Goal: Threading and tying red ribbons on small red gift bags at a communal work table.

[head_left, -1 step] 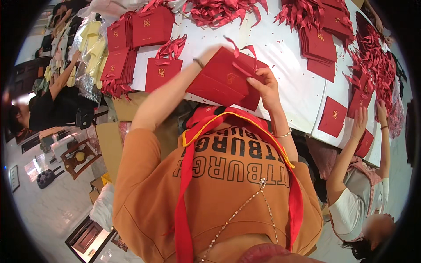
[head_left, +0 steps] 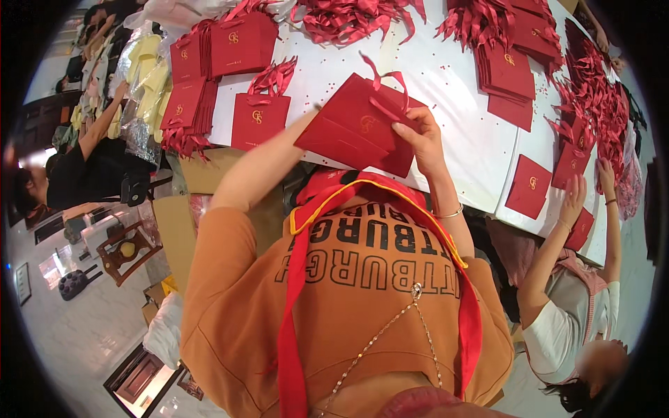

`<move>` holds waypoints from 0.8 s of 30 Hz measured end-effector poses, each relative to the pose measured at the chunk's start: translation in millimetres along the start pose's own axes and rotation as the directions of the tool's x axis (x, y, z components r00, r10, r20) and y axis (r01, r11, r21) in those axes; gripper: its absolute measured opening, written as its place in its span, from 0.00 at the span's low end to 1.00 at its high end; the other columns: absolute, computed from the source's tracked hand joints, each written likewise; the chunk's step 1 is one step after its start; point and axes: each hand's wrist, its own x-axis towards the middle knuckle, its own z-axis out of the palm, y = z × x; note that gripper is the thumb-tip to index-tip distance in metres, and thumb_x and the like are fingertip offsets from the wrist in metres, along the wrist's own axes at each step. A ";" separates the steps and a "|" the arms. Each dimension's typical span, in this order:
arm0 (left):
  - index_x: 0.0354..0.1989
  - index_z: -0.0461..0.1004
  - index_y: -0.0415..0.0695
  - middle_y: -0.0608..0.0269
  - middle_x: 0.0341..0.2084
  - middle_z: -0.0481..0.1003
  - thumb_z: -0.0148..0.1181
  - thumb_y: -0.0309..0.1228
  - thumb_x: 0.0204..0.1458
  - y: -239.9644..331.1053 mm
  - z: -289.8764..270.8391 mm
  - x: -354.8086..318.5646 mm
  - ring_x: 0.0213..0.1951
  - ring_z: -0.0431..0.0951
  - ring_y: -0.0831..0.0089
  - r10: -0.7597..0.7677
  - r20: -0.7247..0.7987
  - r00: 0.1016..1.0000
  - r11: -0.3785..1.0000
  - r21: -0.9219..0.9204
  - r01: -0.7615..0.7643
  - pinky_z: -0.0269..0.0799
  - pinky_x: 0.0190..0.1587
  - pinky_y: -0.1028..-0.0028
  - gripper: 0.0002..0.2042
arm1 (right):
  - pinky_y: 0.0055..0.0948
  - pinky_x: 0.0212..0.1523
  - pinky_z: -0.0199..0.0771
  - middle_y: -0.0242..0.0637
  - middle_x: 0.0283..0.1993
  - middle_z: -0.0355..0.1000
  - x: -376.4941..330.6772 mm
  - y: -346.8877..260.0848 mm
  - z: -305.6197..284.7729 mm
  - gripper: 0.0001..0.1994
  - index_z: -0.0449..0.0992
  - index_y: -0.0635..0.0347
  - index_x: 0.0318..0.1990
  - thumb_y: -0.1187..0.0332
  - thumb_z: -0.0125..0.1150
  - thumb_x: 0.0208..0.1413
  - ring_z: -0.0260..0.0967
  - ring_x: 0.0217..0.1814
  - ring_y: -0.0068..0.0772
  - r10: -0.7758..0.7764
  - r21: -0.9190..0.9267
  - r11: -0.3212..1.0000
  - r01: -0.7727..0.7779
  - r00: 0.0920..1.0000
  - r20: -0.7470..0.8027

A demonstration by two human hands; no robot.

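Note:
A red paper gift bag [head_left: 362,118] with a gold emblem and a red ribbon handle [head_left: 388,94] is tilted in front of me over the table's near edge. My right hand [head_left: 422,136] pinches its right upper edge beside the ribbon, thumb on the near face. From the left my forearm [head_left: 268,159] reaches to the bag, where my left hand is hidden behind or inside it. Another red gift bag [head_left: 259,120] lies left of my forearm, its ribbons spread out above it.
The white table [head_left: 460,157] bears stacked red bags [head_left: 240,45] at far left, a ribbon heap [head_left: 352,17] at the back and more bags [head_left: 505,70] at right. A co-worker's hands [head_left: 574,195] are among bags at the right. Cardboard [head_left: 174,233] stands below the table's left edge.
My left hand, partly visible as a blur above the bag before, has dropped out of sight behind or inside it. The right hand keeps its pinch, and the bag has barely moved.

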 end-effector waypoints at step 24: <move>0.46 0.67 0.43 0.47 0.43 0.71 0.51 0.27 0.47 -6.4 -49.5 90.0 0.44 0.72 0.50 0.333 -0.520 0.786 0.184 0.854 0.487 0.68 0.44 0.59 0.16 | 0.23 0.37 0.74 0.39 0.39 0.69 8.4 19.9 -44.4 0.27 0.55 0.58 0.53 0.78 0.62 0.46 0.71 0.39 0.27 0.158 -0.133 0.972 -0.196 0.954 -0.256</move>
